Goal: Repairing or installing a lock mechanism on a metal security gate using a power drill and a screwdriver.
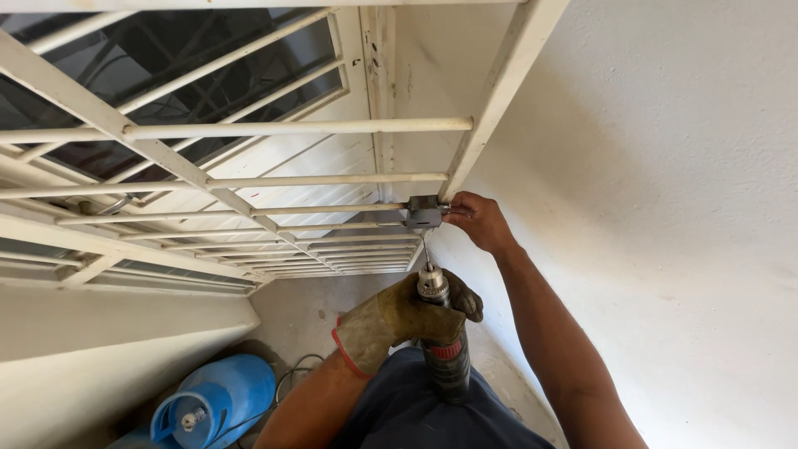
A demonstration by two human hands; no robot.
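A rough white plaster wall (665, 166) rises beside the bare right hand (480, 221), whose fingers pinch a small grey metal box (424, 212) against the white barred gate (249, 129). Below it, the gloved left hand (407, 320) is wrapped around a drill (440, 341), its bit pointing up at the box. Below left lies a blue gas cylinder (216, 403).

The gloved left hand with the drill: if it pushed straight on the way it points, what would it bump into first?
Probably the small grey metal box on the white gate. The left hand aims the drill up at it, and the bit tip already looks to be at its underside, though depth is unclear.
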